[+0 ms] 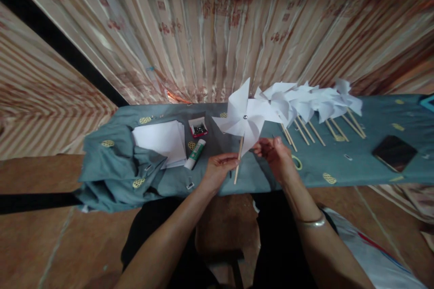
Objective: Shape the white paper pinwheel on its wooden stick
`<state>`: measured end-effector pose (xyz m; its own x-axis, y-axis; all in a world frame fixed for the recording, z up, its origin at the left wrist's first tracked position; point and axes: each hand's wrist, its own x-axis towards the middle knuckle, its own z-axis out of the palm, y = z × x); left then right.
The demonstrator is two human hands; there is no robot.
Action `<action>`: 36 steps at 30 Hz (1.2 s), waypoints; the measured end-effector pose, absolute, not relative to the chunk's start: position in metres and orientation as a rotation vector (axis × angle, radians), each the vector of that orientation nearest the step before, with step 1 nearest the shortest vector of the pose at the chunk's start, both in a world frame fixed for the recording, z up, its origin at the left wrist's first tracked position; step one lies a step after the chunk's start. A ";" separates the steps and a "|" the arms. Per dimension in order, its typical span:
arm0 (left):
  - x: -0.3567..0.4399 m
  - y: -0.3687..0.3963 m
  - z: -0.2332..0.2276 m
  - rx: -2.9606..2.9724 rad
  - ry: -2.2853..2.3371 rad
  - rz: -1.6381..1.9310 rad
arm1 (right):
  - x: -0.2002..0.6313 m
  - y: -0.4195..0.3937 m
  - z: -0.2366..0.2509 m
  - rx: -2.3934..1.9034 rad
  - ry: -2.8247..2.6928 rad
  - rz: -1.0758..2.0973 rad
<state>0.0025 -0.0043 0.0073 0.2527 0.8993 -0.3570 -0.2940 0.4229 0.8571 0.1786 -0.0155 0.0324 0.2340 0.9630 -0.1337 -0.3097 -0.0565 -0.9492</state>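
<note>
My left hand (pixel 219 169) pinches the wooden stick of a white paper pinwheel (pixel 244 117) and holds it upright over the blue-grey cloth (pixel 318 162). A silver pin sits at the pinwheel's centre. My right hand (pixel 276 156) is just right of the stick, fingers curled near the lower blade; whether it touches the paper I cannot tell. Several finished white pinwheels (pixel 310 101) on sticks lie in a row to the right.
A stack of white paper (pixel 161 140) lies at the left, with a glue stick (pixel 195 154) and a small box of pins (pixel 198 127) beside it. A dark phone (pixel 394 152) rests far right. A striped curtain hangs behind; a wooden stool stands below.
</note>
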 end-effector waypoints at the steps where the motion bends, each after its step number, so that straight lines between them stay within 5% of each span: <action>1: 0.002 -0.005 0.007 0.752 0.992 0.921 | 0.180 -0.014 0.033 -1.140 -0.721 1.239; 36: 0.021 -0.021 0.007 0.956 1.037 0.893 | 0.169 0.006 0.039 -1.217 -0.489 1.089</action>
